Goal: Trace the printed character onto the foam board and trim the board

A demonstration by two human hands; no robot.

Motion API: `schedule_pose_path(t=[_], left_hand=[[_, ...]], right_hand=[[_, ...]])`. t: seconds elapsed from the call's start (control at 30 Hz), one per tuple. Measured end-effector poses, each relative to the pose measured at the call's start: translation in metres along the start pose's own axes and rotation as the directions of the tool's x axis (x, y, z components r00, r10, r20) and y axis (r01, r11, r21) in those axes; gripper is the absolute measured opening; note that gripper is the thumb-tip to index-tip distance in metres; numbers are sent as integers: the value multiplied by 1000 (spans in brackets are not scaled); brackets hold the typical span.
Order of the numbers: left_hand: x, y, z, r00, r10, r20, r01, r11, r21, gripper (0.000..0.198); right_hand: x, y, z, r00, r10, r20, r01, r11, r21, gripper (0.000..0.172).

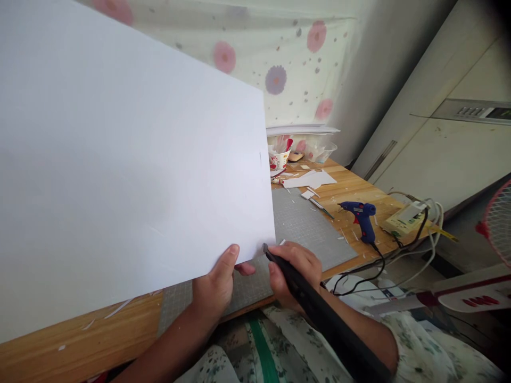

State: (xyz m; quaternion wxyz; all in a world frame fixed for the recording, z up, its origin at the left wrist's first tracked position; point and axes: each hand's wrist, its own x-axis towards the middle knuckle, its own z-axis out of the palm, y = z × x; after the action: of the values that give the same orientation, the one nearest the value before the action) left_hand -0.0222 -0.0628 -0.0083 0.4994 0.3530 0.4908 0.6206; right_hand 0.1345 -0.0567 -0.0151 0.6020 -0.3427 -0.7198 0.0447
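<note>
A large white board (136,159) is held up and fills the left of the view. My left hand (217,282) grips its lower edge, thumb on the near face and fingers behind. Beside it, my right hand (297,271) is closed around a long black utility knife (311,300). The knife's grey tip is at the board's lower right corner; whether it touches the board I cannot tell. A short dark mark shows near the board's right edge. Below both hands lies a grey cutting mat (315,229), partly hidden by the board.
On the wooden table (343,183) are a blue glue gun (361,215) with a cord, white offcuts (311,179), a thin craft knife (321,208), a paper cup (279,159) and a clear tub (321,152). A power strip (407,218) and fan (499,223) stand at right.
</note>
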Motion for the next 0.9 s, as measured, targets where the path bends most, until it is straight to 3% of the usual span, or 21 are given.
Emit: schedule_pose_path(t=[0.1,0.2,0.27,0.37,0.5,0.6,0.63,0.67,0.73,0.9], left_hand=[[1,-1,-1,998,56,27,-58,994,89,31],[2,0,-2,995,80,66,-89,986,144,34],[1,2,-2,991,85,101,-101,981,165,34],[-2,5,1,984,86,154,-113,978,178,33],[-5,9,6,981,88,173,-117,980,163,31],[1,11,6,987,79,139,-95,989,114,24],[3,11,5,990,80,114,-91,992,90,21],[5,12,4,993,86,85,-91,994,65,18],[9,13,1,995,92,40,-93,995,27,17],[4,14,1,998,53,43,-52,999,-14,17]], right_hand=[[-2,1,3,1000,21,7,-21,1000,17,30],[11,-3,-4,965,226,134,-239,967,86,15],[25,-4,-10,880,388,274,-436,889,141,9],[44,-2,-16,744,523,416,-639,738,217,8],[53,3,-14,603,626,494,-790,555,260,5],[47,2,-10,464,659,592,-883,396,250,8],[44,1,-9,444,672,593,-895,363,258,8],[42,0,-10,450,682,576,-893,351,281,8],[39,1,-14,525,683,508,-850,391,353,6],[40,16,-37,705,599,380,-709,616,344,10]])
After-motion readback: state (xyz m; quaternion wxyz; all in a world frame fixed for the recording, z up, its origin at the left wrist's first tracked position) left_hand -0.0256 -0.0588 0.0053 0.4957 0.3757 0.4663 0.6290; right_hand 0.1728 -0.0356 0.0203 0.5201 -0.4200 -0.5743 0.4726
